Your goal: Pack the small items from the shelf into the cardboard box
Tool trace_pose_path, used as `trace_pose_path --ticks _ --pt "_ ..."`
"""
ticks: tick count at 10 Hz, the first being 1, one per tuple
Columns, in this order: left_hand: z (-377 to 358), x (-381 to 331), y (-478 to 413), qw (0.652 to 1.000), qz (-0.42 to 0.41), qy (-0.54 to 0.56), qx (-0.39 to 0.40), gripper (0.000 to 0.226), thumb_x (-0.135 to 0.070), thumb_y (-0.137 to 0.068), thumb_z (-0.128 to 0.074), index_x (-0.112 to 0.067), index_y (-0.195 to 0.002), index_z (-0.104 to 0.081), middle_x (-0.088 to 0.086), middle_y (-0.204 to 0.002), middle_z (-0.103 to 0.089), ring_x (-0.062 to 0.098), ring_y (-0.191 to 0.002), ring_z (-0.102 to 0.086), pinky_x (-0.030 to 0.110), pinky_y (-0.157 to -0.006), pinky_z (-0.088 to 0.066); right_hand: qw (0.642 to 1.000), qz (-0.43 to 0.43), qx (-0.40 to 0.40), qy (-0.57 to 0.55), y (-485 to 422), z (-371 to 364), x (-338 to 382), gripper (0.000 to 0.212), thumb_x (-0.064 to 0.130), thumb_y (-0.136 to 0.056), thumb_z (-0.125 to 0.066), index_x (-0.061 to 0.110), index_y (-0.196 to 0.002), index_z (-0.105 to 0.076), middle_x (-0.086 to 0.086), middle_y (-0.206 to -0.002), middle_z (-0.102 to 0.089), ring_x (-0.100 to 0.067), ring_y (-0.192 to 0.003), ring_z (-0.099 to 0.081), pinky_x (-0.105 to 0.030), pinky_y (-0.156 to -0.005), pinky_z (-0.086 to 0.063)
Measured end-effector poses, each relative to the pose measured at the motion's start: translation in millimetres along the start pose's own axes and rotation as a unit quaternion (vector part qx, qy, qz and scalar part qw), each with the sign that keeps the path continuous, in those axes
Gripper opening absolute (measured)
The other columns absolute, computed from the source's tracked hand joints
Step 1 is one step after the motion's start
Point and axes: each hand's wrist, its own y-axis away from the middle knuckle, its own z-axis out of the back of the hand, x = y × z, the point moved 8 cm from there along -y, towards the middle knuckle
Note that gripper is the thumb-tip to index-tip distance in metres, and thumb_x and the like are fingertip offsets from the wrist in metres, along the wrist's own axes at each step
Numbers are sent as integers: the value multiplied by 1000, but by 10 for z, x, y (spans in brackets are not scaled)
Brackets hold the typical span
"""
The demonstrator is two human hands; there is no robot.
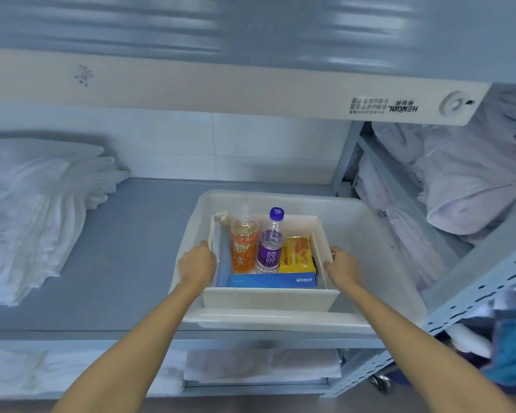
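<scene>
Both hands are on the cardboard box [268, 298]. The left hand [197, 260] has its fingers curled over the left wall, and the right hand [341, 265] grips the right wall near its top edge. Neither holds anything else. The box sits inside a white plastic tub [280, 318] on the shelf [116, 248].

Step looks like lifting out or shifting the loaded box; packing looks close to done. To do it well:
- Raise both sides together and keep it level, since the upright bottles look tippy.
- Don't squeeze; the thin walls will likely flex inward.
- Clear the tub rim before pulling back.

Count, front to back:
- One blue Anker box [273, 280] along the front wall.
- One pale blue item [223, 263] against the left wall; can't tell what it is.
- Two upright bottles side by side: orange drink bottle [244, 248] and purple-label water bottle [270, 248].
- One yellow snack packet [297, 253] to their right.

Farther out there is one folded linen stack [27, 210] on the shelf at left, and bundled linen [474, 174] on the rack at right.
</scene>
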Motion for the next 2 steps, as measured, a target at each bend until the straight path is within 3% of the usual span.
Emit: trace_pose_path --ticks 1,2 --pt "10 -3 27 999 4 13 34 22 -18 -95 -40 -6 -111 -50 17 -104 -65 30 -85 -61 33 -65 -41 998 -2 56 -11 31 -13 3 45 10 -84 -58 14 -128 -50 -15 -118 -63 -34 -106 -58 -34 -84 -48" --pt "19 6 10 997 -3 41 66 32 -24 -94 -45 -8 -123 -44 16 -110 -64 32 -93 -61 37 -77 -49 996 16 74 -46 34 89 110 54 15 -82 -64 13 -132 -44 -14 -122 -61 -32 -110 -57 -32 -82 -44"
